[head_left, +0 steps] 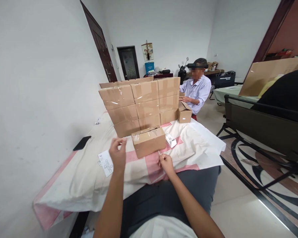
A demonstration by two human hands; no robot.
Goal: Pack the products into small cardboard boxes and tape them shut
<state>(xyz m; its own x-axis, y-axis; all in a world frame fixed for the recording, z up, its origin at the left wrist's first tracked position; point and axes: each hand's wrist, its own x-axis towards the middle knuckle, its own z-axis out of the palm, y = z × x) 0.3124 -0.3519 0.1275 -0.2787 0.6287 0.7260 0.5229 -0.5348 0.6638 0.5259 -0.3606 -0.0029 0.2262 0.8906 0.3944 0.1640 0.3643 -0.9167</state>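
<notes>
A taped cardboard box [149, 141] lies on the pink-and-cream cloth [188, 152] in front of me. My left hand [118, 153] is raised left of the box, its fingertips pinched together on something too small to make out. A white printed label sheet [106, 162] shows just left of that wrist. My right hand [166, 162] rests on the cloth at the box's near right corner, fingers curled closed; what they hold is hidden. A small white device [171, 140] sits right of the box.
A stack of taped boxes [141, 104] stands behind. Another person in a light shirt [197, 92] handles an open box [184, 113] at the far end. A black phone [81, 143] lies near the left wall. A dark cot frame [263, 125] stands at the right.
</notes>
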